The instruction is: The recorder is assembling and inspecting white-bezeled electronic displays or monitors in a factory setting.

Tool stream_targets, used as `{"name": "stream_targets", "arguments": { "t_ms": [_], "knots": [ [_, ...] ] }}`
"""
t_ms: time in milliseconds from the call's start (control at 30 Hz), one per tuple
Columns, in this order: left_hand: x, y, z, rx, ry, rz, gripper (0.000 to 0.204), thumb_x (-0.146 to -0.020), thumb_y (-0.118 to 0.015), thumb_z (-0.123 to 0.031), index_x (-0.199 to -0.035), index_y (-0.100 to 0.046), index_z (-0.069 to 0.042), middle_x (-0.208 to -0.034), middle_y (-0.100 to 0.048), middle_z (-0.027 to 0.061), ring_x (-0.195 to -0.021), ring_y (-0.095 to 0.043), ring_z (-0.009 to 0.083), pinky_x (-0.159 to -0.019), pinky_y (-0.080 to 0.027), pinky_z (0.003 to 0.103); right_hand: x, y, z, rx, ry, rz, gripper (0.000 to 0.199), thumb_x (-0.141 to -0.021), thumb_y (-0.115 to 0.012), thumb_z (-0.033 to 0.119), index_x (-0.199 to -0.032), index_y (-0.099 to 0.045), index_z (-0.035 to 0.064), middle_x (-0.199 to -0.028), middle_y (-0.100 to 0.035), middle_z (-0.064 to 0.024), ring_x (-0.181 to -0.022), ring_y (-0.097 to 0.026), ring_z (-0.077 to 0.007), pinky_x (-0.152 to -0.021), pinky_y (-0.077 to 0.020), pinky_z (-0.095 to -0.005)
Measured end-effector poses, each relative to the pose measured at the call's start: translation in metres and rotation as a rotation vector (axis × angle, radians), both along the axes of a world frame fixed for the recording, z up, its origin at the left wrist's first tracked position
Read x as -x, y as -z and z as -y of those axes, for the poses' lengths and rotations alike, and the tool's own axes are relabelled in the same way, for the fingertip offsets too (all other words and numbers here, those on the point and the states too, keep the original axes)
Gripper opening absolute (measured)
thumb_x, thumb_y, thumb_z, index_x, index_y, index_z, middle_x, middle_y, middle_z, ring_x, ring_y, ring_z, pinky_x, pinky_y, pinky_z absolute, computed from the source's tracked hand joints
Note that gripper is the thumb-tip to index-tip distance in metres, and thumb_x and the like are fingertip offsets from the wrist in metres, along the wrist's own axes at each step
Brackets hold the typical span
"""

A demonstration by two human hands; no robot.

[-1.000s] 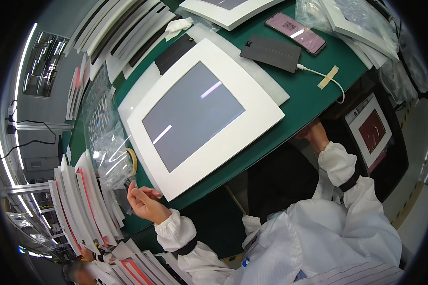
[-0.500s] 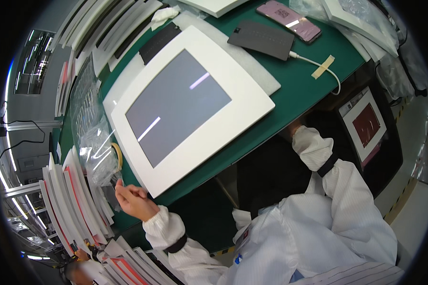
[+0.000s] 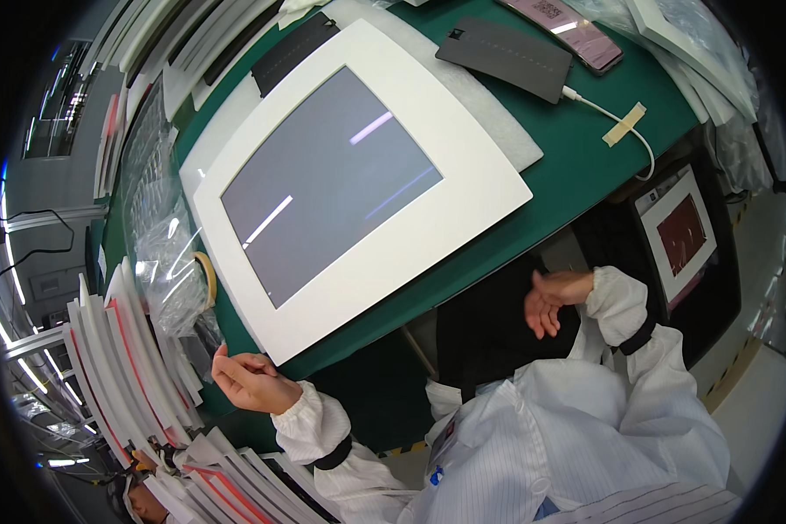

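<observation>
A white frame (image 3: 463,196) with a grey glossy panel (image 3: 323,188) in its middle lies on the green table. My left hand (image 3: 251,384) is at the frame's near left corner, its fingers curled in; I see nothing in them, and cannot tell whether they touch the corner. Beyond the table's front edge, my right hand (image 3: 557,299) hangs over dark cloth, slightly blurred, fingers apart and holding nothing. Under the frame, a pale foam sheet (image 3: 513,148) sticks out. A roll of yellowish tape (image 3: 206,278) sits by the frame's left edge.
Clear plastic wrap (image 3: 170,271) lies left of the frame. Stacked white panels (image 3: 113,358) stand at left. A dark slab (image 3: 506,59) with a taped white cable (image 3: 642,140) and a pink phone (image 3: 576,33) lie far right. Another framed panel (image 3: 683,236) lies on a black surface at right.
My right hand has come out from by the table edge, back and into full view with fingers apart. My left hand stays near the frame's corner. The view has shifted slightly.
</observation>
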State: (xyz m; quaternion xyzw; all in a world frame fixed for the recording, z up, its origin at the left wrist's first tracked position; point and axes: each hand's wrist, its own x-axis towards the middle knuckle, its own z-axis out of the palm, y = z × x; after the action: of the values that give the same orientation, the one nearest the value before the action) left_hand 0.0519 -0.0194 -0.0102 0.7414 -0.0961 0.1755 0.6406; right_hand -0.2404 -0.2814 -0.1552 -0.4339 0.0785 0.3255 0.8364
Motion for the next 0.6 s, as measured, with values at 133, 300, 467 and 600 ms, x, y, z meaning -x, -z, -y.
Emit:
{"name": "stream_targets", "arguments": {
  "t_ms": [133,300,467,600],
  "knots": [
    [0.0,0.002,-0.002,0.037,0.022,-0.006,0.027,-0.094,-0.044,-0.027,-0.093,-0.051,-0.001,-0.048,-0.039,-0.0016,-0.038,-0.027,0.0033,-0.035,-0.018,0.016,-0.038,0.027,0.003,0.096,0.587,-0.215,0.059,-0.091,-0.03,0.052,-0.094,-0.056,-0.0006,-0.084,-0.063,-0.0155,-0.066,-0.061,-0.0246,-0.062,-0.0508,-0.0336],
    [-0.001,0.002,0.0,0.007,0.014,-0.001,0.025,-0.093,-0.045,-0.027,-0.092,-0.052,-0.003,-0.049,-0.041,-0.0016,-0.038,-0.029,0.0038,-0.035,-0.02,0.016,-0.046,0.028,0.021,0.332,1.163,-0.182,0.05,-0.09,-0.039,0.046,-0.102,-0.053,-0.0001,-0.087,-0.059,-0.0148,-0.073,-0.058,-0.0231,-0.064,-0.0482,-0.0333],
    [-0.002,0.001,0.003,-0.031,0.01,-0.015,0.026,-0.094,-0.044,-0.027,-0.092,-0.052,-0.002,-0.049,-0.04,-0.0015,-0.038,-0.029,0.004,-0.035,-0.02,0.017,-0.015,0.052,0.012,0.261,1.398,-0.134,0.054,-0.09,-0.038,0.05,-0.102,-0.054,0.0001,-0.09,-0.058,-0.0137,-0.077,-0.056,-0.0206,-0.067,-0.045,-0.0299],
    [-0.004,0.0,-0.001,-0.075,-0.038,-0.008,0.03,-0.093,-0.045,-0.028,-0.096,-0.052,0.001,-0.049,-0.04,-0.0019,-0.039,-0.029,0.0034,-0.036,-0.02,0.018,0.016,0.059,0.006,0.282,1.237,-0.137,0.059,-0.09,-0.031,0.054,-0.101,-0.053,0.0005,-0.089,-0.058,-0.0126,-0.077,-0.055,-0.0183,-0.069,-0.0432,-0.0283]
  ]
}}
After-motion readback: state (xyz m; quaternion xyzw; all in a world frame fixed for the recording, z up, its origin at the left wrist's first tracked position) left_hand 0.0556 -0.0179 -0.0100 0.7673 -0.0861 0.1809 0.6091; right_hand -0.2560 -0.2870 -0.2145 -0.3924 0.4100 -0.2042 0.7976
